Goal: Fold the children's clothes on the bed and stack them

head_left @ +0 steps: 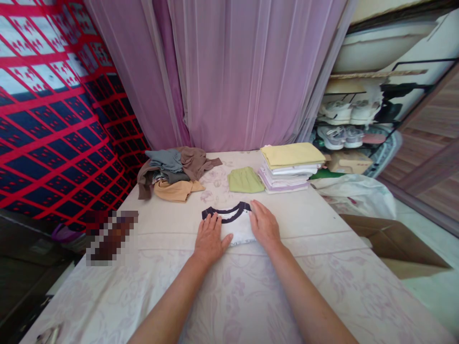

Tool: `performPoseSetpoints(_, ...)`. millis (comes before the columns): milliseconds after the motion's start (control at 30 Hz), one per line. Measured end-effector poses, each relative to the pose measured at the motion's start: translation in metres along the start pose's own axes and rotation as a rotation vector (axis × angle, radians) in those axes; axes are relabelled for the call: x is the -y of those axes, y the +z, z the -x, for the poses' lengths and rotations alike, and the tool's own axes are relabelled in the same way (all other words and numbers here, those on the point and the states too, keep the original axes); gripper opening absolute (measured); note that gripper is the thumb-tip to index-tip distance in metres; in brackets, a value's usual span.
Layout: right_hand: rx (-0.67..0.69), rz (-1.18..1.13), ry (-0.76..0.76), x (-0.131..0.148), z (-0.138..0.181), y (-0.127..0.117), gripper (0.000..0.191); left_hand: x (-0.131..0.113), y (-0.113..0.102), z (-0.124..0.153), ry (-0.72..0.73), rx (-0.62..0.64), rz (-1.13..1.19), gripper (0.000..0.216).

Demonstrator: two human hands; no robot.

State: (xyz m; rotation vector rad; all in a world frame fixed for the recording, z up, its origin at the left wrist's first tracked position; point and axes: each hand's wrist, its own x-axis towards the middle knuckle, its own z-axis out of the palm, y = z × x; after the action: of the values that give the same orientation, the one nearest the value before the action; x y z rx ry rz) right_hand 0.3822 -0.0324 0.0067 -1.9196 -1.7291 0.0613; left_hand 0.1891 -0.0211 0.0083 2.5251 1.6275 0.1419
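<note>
A small folded white shirt with a dark navy collar (233, 222) lies on the pale floral table cover (322, 267). My left hand (209, 237) lies flat on the shirt's left side, fingers stretched out. My right hand (264, 223) lies flat on its right side, fingers together and extended. Neither hand grips anything. Beyond the shirt sits a folded green garment (245, 180).
A stack of folded clothes topped in yellow (291, 166) stands at the back right. A loose heap of grey, brown and tan clothes (174, 173) lies at the back left. Purple curtains (229, 71) hang behind. A shoe rack (353, 122), bags and a cardboard box (394, 243) are on the right.
</note>
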Motion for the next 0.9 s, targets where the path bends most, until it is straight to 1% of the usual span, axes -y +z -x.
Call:
performPoseSetpoints(67, 0.083, 0.032, -0.121, 0.004, 0.003, 0.0, 0.05, 0.0, -0.003, 0.0, -0.002, -0.019, -0.013, 0.07)
performPoseSetpoints(100, 0.143, 0.056, -0.142, 0.006, 0.004, 0.001, 0.053, 0.0, -0.004, -0.001, 0.002, -0.036, -0.022, 0.071)
performPoseSetpoints(167, 0.259, 0.095, -0.122, 0.007, 0.005, 0.006, 0.057, 0.003, -0.005, -0.002, 0.006, -0.05, -0.034, 0.074)
performPoseSetpoints(233, 0.337, 0.112, -0.084, 0.006, 0.004, 0.011, 0.059, 0.006, -0.005, -0.003, -0.004, -0.02, -0.036, 0.077)
performPoseSetpoints(300, 0.37, 0.115, -0.064, 0.005, 0.003, 0.014, 0.06, 0.008, -0.004, -0.005, -0.026, 0.03, -0.035, 0.081)
performPoseSetpoints(367, 0.367, 0.112, -0.058, 0.004, 0.003, 0.016, 0.06, 0.008, -0.004, -0.008, -0.042, 0.062, -0.027, 0.083)
performPoseSetpoints(433, 0.336, 0.106, -0.058, 0.005, 0.003, 0.015, 0.058, 0.008, -0.005, -0.009, -0.049, 0.079, -0.002, 0.084)
performPoseSetpoints(533, 0.235, 0.078, -0.05, 0.003, 0.007, 0.015, 0.051, 0.014, -0.004, -0.01, -0.034, 0.085, 0.119, 0.082)
performPoseSetpoints(567, 0.183, 0.058, -0.045, 0.001, 0.009, 0.015, 0.048, 0.018, -0.003, -0.01, -0.025, 0.064, 0.195, 0.079)
performPoseSetpoints(633, 0.048, 0.016, -0.016, -0.007, 0.015, 0.016, 0.045, 0.029, -0.001, -0.009, -0.049, -0.033, 0.405, 0.069)
performPoseSetpoints(667, -0.023, 0.002, 0.009, -0.012, 0.018, 0.016, 0.043, 0.035, -0.001, -0.008, -0.105, -0.096, 0.529, 0.063)
performPoseSetpoints(700, -0.086, -0.007, 0.035, -0.017, 0.021, 0.017, 0.042, 0.041, -0.002, -0.006, -0.193, -0.15, 0.66, 0.059)
performPoseSetpoints(733, -0.131, -0.009, 0.057, -0.022, 0.025, 0.017, 0.041, 0.046, -0.005, -0.005, -0.305, -0.174, 0.801, 0.055)
performPoseSetpoints(767, -0.157, -0.006, 0.069, -0.027, 0.029, 0.018, 0.04, 0.051, -0.009, -0.003, -0.421, -0.161, 0.934, 0.053)
performPoseSetpoints(800, -0.166, -0.002, 0.069, -0.03, 0.032, 0.018, 0.039, 0.054, -0.014, -0.001, -0.52, -0.121, 1.048, 0.051)
performPoseSetpoints(833, -0.165, 0.002, 0.059, -0.033, 0.036, 0.018, 0.037, 0.056, -0.019, 0.0, -0.587, -0.064, 1.135, 0.05)
performPoseSetpoints(900, -0.154, 0.018, 0.033, -0.035, 0.041, 0.018, 0.036, 0.059, -0.031, 0.002, -0.641, 0.05, 1.225, 0.044)
